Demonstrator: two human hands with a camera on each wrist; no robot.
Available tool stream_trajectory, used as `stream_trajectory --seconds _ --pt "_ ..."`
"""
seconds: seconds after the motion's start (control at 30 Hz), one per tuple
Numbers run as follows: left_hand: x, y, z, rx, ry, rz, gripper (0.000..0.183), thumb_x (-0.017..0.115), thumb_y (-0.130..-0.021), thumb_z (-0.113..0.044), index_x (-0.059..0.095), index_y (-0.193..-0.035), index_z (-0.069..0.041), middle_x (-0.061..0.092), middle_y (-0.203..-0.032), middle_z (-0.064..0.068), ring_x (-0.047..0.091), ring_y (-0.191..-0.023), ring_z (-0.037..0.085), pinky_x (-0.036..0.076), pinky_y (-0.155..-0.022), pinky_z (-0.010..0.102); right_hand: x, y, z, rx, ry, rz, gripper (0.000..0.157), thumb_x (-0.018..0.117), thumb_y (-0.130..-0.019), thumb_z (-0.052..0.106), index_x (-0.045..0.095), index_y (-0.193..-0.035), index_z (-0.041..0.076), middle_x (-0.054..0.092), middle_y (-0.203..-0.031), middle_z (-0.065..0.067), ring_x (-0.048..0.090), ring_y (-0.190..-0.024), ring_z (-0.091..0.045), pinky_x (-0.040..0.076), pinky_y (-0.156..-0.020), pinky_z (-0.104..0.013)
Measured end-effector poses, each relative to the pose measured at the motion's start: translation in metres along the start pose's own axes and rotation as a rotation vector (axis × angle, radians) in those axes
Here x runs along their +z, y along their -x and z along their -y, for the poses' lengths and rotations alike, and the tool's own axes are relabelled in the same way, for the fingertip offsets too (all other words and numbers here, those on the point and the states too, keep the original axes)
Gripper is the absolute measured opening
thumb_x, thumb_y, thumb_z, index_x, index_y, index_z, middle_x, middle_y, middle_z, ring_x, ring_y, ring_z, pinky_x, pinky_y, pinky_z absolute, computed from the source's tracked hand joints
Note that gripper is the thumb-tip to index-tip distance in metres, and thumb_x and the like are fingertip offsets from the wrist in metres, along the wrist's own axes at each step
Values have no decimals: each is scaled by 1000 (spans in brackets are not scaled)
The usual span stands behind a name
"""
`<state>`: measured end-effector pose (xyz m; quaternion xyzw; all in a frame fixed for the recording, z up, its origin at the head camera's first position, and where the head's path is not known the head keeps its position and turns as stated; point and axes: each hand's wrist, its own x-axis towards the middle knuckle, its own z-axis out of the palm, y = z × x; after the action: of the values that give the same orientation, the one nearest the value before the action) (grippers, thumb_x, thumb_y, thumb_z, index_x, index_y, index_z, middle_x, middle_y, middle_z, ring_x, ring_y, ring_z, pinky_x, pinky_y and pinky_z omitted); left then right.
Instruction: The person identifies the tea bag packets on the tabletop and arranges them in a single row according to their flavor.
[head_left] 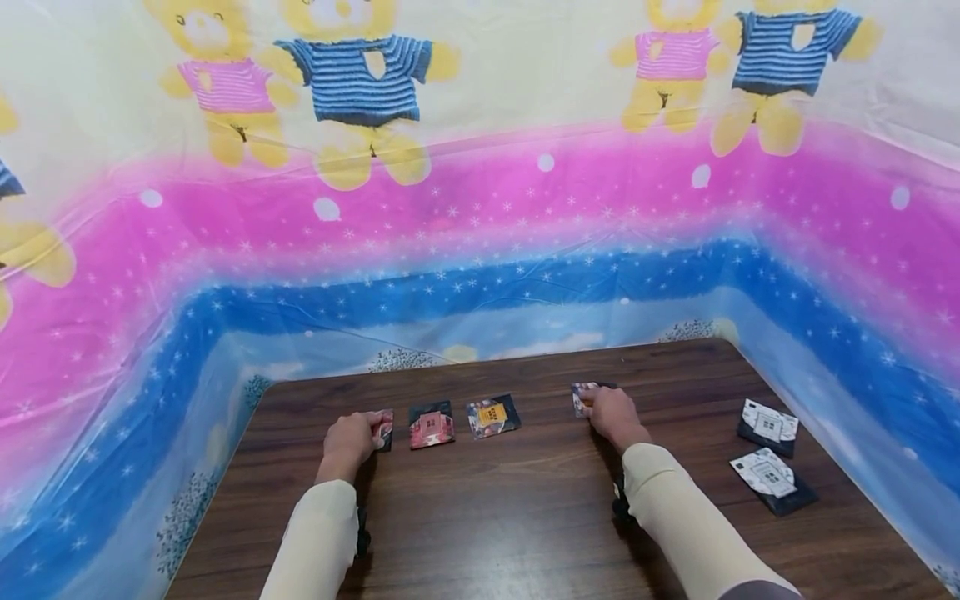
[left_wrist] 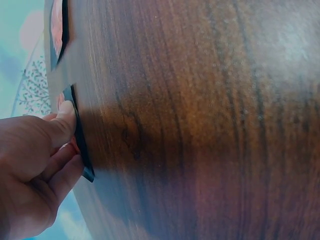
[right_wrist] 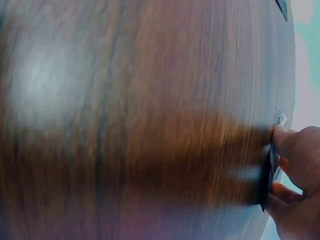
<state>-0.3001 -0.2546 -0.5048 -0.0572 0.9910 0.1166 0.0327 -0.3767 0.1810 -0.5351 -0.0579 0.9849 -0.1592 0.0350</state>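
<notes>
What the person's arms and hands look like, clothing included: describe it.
The left sleeve and right sleeve are long, plain and cream, with a grey part low on the right one. A small black piece shows at the left wrist and the right, details unclear. The left hand and right hand wear no gloves.

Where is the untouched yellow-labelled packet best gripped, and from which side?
Probably pinch the yellow-labelled packet by its right edge, coming from the right: it lies flat, bare table separates it from the right hand, and the red-labelled packet sits closer on its left.
</notes>
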Motion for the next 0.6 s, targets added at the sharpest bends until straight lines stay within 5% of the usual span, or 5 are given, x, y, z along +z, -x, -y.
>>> stream_trajectory --seconds 0.6 --pt "0 1 0 -8 12 -5 49 76 -93 -21 64 -139 -10 70 -119 28 67 -92 39 56 -88 56 12 -6 20 -27 -14 -2 41 64 -102 21 61 -143 19 62 -140 -22 61 -121 -44 50 -100 -56"
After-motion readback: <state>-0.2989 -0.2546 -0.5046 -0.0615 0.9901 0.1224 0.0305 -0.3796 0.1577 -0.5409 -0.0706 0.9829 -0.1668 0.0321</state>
